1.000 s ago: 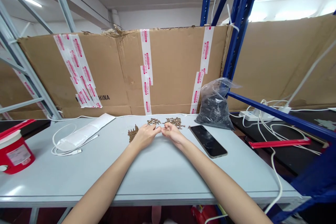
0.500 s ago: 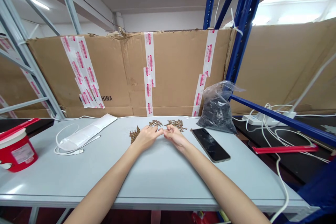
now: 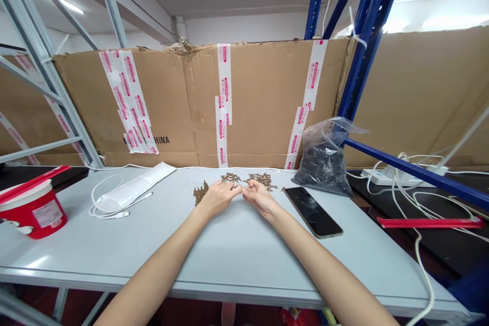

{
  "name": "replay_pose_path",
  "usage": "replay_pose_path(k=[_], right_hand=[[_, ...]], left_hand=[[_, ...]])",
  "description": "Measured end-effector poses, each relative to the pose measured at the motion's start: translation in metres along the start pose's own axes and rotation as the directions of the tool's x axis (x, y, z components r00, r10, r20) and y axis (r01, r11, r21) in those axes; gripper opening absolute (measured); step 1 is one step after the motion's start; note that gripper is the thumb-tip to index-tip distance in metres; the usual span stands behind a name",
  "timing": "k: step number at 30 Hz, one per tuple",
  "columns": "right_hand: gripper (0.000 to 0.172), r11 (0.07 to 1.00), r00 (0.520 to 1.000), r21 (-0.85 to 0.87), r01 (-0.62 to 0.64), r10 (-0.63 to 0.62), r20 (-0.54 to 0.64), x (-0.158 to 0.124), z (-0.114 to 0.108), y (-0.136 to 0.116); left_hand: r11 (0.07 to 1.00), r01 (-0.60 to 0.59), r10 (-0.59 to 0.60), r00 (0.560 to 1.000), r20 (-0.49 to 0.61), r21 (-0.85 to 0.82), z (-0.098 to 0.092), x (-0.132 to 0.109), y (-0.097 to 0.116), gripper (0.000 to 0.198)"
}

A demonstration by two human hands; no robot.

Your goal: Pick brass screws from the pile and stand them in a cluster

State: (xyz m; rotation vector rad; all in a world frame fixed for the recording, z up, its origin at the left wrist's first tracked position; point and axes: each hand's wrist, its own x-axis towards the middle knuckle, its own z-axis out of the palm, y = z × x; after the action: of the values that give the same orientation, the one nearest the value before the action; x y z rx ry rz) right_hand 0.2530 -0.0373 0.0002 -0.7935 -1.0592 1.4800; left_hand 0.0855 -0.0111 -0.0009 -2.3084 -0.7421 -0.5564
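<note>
My left hand point(image 3: 219, 196) and my right hand point(image 3: 261, 197) meet fingertip to fingertip over the grey table point(image 3: 244, 249). Both have their fingers pinched together, and whatever sits between them is too small to make out. Beyond the fingers lie two loose heaps of small brass-coloured metal parts, a smaller heap point(image 3: 230, 177) and a larger heap point(image 3: 263, 180). Just left of my left hand, a cluster of similar brass parts point(image 3: 199, 192) stands more closely together, partly covered by the hand.
A black phone point(image 3: 314, 212) lies right of my right hand. Behind it sits a clear bag of dark pieces point(image 3: 324, 163). On the left are a white pouch point(image 3: 133, 188), a white cable point(image 3: 95, 204) and a red cup point(image 3: 42, 214). A cardboard wall point(image 3: 260, 107) closes off the back.
The whole view has shifted slightly, so things appear a little farther right. Both hands stay together in nearly the same pinched pose over the table.
</note>
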Motion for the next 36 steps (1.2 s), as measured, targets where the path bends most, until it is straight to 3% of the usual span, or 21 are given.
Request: replay_pose_path(k=[11, 15, 17, 21, 27, 32, 36], right_hand=[[0.050, 0.999, 1.000, 0.041, -0.001, 0.002, -0.010, -0.001, 0.003, -0.002], [0.035, 0.994, 0.987, -0.101, 0.031, -0.015, 0.157, -0.003, 0.002, -0.002], [0.030, 0.968, 0.962, -0.224, 0.117, -0.054, 0.269, -0.005, 0.004, -0.003], [0.039, 0.890, 0.902, -0.331, 0.315, -0.171, 0.397, -0.009, 0.013, -0.003], [0.041, 0.891, 0.887, -0.304, 0.338, -0.194, 0.419, -0.010, 0.019, 0.002], [0.037, 0.861, 0.898, -0.350, 0.369, -0.234, 0.372, -0.008, 0.016, 0.008], [0.037, 0.781, 0.888, -0.442, 0.440, -0.305, 0.345, -0.003, 0.013, 0.010]], left_hand=[[1.000, 0.008, -0.007, 0.998, -0.064, 0.019, 0.001, 0.000, -0.001, 0.023], [1.000, 0.004, -0.002, 0.989, -0.148, 0.011, 0.000, -0.003, -0.003, 0.024], [1.000, 0.027, -0.025, 0.983, -0.180, 0.005, -0.001, -0.005, -0.005, 0.026], [0.999, 0.051, -0.054, 0.969, -0.243, -0.020, -0.005, -0.006, -0.005, 0.028], [0.994, 0.016, -0.057, 0.912, -0.407, -0.104, -0.013, 0.001, 0.001, 0.031], [0.985, 0.005, -0.073, 0.920, -0.385, -0.175, -0.011, 0.001, 0.001, 0.036], [0.981, 0.013, -0.076, 0.945, -0.318, -0.195, -0.007, 0.001, -0.002, 0.035]])
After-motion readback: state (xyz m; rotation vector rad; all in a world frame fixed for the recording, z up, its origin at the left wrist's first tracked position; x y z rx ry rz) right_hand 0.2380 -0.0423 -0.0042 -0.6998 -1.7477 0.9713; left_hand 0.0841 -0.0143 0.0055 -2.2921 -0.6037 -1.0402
